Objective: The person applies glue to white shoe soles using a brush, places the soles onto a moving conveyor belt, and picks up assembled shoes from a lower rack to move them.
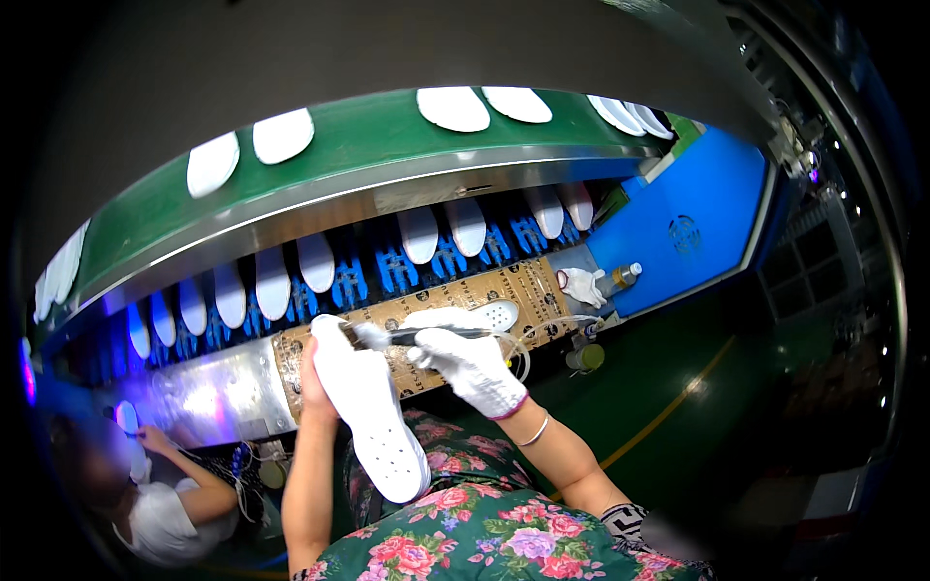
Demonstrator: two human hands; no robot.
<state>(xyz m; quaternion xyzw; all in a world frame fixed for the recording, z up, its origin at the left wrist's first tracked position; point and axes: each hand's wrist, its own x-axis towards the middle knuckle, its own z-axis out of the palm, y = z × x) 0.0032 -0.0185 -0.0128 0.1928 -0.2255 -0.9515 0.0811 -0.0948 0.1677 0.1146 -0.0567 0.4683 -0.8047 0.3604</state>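
Observation:
A white shoe point(373, 416) with small holes in its toe is in my left hand point(315, 382). My bare fingers close round its heel end, and the toe points down toward my lap. In a white glove, my right hand point(470, 370) grips a dark-handled brush point(412, 336). The brush's pale bristles are at the shoe's heel opening; whether they touch it I cannot tell. A thin clear tube runs behind the gloved hand. Just beyond, a second white shoe point(499, 313) lies on the cardboard-covered bench point(455, 295), partly hidden by the glove and brush.
White soles point(274, 286) stand in a row on blue holders behind the bench. Above them, a green conveyor belt point(358, 126) carries more soles. A crumpled white glove point(581, 287) and a jar point(620, 279) sit at the bench's right end. Another person point(174, 513) works at left.

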